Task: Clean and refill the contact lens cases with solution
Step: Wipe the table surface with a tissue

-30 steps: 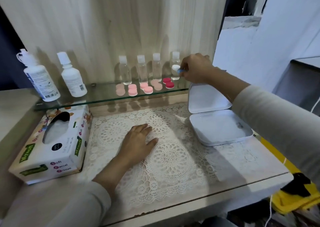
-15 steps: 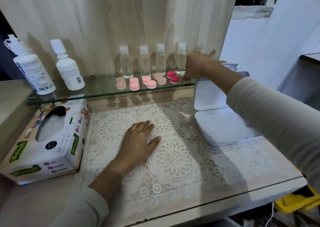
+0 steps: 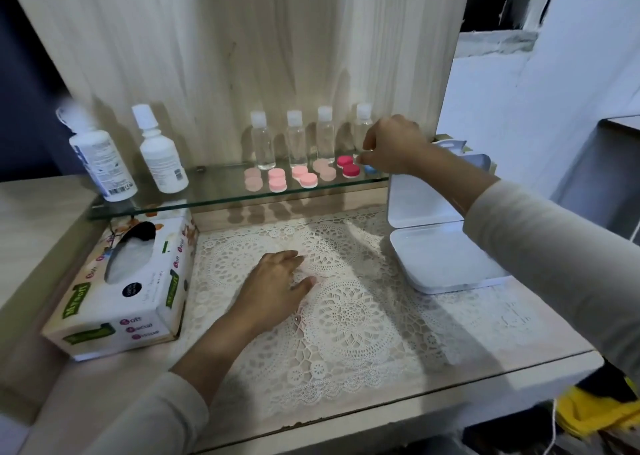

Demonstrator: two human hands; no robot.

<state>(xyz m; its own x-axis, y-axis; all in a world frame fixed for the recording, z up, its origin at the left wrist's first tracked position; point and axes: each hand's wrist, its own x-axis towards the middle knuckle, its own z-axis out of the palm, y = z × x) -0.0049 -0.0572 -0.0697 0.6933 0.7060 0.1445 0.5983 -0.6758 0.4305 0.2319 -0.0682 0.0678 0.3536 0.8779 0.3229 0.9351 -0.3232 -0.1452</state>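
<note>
While reaching the glass shelf (image 3: pixel 207 191), the right hand (image 3: pixel 394 146) is pinching a blue lens case (image 3: pixel 370 169)
It is resting at the row's end; the left hand (image 3: pixel 277 281) is lying open on the mat (image 3: pixel 346 316), likely bracing.

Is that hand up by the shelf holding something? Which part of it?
The right hand touches the blue lens case on the glass shelf at its left edge; whether it pinches it cannot be told.

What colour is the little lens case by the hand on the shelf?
Blue. The lens case shows best in the head view, beside the right hand.
</note>
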